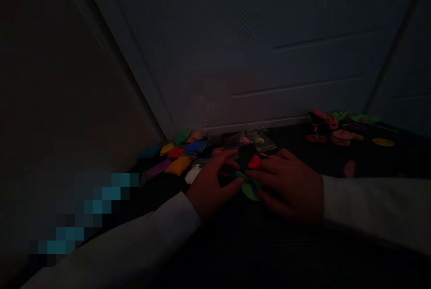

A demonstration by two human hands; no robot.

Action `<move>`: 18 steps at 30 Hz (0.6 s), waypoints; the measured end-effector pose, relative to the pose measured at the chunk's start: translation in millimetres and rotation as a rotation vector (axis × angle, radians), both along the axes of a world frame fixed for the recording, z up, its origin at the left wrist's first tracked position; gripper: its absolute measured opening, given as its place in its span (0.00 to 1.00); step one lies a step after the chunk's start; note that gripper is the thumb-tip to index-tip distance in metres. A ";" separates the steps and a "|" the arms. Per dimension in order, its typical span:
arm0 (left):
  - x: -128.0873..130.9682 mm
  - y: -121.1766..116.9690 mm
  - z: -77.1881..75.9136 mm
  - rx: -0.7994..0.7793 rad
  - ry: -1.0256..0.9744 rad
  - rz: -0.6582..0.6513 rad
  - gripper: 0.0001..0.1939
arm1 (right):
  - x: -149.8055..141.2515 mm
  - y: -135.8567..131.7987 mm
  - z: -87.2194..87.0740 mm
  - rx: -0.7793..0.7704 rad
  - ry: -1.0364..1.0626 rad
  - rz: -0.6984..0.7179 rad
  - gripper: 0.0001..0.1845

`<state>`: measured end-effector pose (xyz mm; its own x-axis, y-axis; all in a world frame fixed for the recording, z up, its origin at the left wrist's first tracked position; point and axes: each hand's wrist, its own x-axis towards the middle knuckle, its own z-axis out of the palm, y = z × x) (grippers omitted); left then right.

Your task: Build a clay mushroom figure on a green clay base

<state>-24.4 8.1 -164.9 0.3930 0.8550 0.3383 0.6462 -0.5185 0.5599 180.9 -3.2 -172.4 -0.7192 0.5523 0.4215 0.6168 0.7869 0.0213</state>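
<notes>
A flat, rounded green piece (249,190), which looks like modelling clay, lies on the dark table between my hands, with a dark blue strip (254,186) on it. My left hand (215,183) comes in from the left, its thumb tip at the green piece's left edge and its fingers curved apart from the thumb. Across from it, my right hand (291,186) has its index finger reaching over the top of the green piece and its thumb at the right edge, with a gap between. A small red piece (255,161) sits just beyond the right fingers. Dim light hides finger contact details.
Colourful packets, such as an orange one (178,166) and a blue one (195,146), lie at the back left. Clear bags (265,141) are behind my hands. Several shaped figures (341,137) stand back right. A panelled surface (256,69) rises behind the table.
</notes>
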 end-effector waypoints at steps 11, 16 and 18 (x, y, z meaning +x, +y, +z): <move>-7.0 1.9 -6.9 0.139 0.108 0.022 0.25 | 0.7 -3.1 5.2 0.019 -0.032 -0.046 0.12; -7.2 2.8 -7.9 0.118 0.192 -0.003 0.31 | 5.2 -1.8 5.9 -0.007 -0.066 -0.085 0.16; -6.0 2.4 -8.3 0.117 0.223 -0.011 0.34 | 7.1 -0.9 5.2 -0.008 -0.071 -0.097 0.16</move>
